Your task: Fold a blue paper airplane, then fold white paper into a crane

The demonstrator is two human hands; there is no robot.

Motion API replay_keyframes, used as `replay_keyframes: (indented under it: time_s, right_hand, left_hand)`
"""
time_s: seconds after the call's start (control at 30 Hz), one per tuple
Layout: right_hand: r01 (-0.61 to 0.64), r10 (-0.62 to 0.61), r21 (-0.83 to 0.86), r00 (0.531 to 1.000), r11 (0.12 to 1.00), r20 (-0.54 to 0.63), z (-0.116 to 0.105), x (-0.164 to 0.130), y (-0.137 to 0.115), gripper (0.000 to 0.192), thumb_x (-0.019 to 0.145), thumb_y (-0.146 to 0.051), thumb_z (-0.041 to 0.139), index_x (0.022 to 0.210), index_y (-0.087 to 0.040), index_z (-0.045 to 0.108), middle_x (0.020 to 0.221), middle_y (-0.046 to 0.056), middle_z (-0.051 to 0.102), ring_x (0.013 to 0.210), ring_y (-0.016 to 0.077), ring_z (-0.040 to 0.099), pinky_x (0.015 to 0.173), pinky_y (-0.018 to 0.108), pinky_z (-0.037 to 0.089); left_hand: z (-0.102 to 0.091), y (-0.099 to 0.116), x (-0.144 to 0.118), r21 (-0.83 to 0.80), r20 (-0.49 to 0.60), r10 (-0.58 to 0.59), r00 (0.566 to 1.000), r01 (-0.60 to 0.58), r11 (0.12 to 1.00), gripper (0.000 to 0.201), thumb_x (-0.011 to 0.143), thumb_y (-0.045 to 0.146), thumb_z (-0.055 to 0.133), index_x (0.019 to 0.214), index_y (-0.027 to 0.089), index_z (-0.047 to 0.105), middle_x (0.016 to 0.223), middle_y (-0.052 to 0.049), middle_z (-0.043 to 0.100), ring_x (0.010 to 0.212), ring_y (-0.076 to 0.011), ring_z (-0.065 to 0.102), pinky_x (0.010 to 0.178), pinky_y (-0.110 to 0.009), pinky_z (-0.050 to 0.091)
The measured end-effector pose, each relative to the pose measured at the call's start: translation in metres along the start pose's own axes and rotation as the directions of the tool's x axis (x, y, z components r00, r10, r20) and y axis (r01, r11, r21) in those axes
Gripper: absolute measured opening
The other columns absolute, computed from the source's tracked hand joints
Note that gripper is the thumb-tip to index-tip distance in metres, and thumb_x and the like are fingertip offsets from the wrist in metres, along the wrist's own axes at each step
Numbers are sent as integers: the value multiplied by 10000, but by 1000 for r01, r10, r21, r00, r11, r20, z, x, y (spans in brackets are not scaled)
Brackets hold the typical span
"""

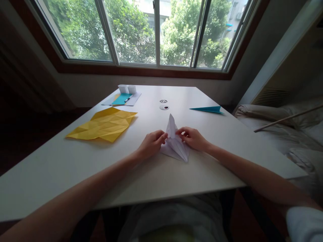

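Note:
A sheet of white paper (174, 145), folded into a pointed shape, rests on the white table (141, 178) in front of me. One narrow tip points away from me toward the window, and a wider creased part spreads toward the near edge. My left hand (152, 144) pinches the left side of the folded paper between thumb and fingers. On the opposite side my right hand (193, 137) has its fingers curled and closed on the paper's right edge. Parts of the folds are covered by my fingertips.
Left lies a creased yellow sheet (103, 124). Behind it are blue paper (122, 98), a pen (128, 98) and two small white paper boxes (127, 89). A blue paper plane (208, 109) is at right, near two round table inserts (164, 107). A bed (272, 124) adjoins the right.

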State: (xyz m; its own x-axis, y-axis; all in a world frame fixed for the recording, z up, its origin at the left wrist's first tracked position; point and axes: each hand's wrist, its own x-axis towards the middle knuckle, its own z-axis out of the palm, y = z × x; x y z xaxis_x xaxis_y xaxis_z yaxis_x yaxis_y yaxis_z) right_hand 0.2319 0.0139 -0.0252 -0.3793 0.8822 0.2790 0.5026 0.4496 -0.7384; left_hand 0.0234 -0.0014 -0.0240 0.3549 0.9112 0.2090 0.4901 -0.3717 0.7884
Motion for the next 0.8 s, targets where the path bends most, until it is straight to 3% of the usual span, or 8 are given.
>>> replay_keyframes:
  time_s: [0.17, 0.27, 0.43, 0.57, 0.7, 0.8]
  right_hand:
    - [18, -16, -85, 1000, 996, 23, -3, -1, 0, 238, 718, -139, 554, 942, -177, 626, 1000, 61, 590, 553, 59, 524, 572, 224, 478]
    - [3, -1, -73, 1000, 997, 28, -4, 0, 2, 244, 718, -143, 559, 951, -173, 627, 1050, 79, 536, 532, 41, 527, 554, 216, 486]
    - [-19, 22, -55, 999, 998, 40, -4, 2, 9, 229, 708, -160, 587, 930, -177, 641, 1086, 83, 513, 536, 34, 528, 589, 228, 506]
    - [-29, 32, -74, 999, 997, 41, -4, 2, 11, 234, 700, -165, 605, 927, -184, 655, 1158, 87, 511, 528, 23, 507, 591, 230, 499]
    - [-39, 49, -135, 996, 990, 70, -5, 2, 9, 273, 713, -183, 615, 983, -196, 656, 1192, 94, 505, 527, 28, 508, 630, 255, 500]
    - [42, -10, -258, 992, 965, 124, -9, 0, 7, 310, 717, -219, 640, 1027, -213, 650, 1165, 98, 513, 718, 107, 586, 752, 296, 488]
  left_hand:
    - [1, -2, -1, 185, -12, 116, 993, -112, 976, 203, 816, 293, 488, 900, 173, 628, 728, -7, 620, 572, -105, 527, 580, -222, 434]
    - [3, -5, -1, 324, 18, 178, 984, -174, 930, 237, 820, 269, 488, 984, 199, 643, 864, -28, 618, 610, -109, 535, 631, -246, 455]
    - [6, -7, -5, 549, 142, 246, 959, -283, 786, 299, 867, 292, 429, 1097, 237, 613, 1156, -79, 533, 936, -207, 546, 797, -343, 464]
    - [8, -5, -9, 571, 259, 229, 938, -340, 747, 403, 912, 343, 340, 1253, 184, 486, 1271, -106, 498, 1176, -256, 424, 952, -429, 382]
    - [7, -4, -14, 551, 381, 166, 910, -367, 750, 508, 935, 433, 228, 1364, 181, 332, 1418, -110, 339, 1301, -254, 293, 1025, -480, 282]
    - [4, -4, -17, 540, 457, 167, 874, -421, 729, 499, 937, 451, 201, 1391, 257, 266, 1453, -98, 266, 1325, -263, 248, 1015, -533, 249]
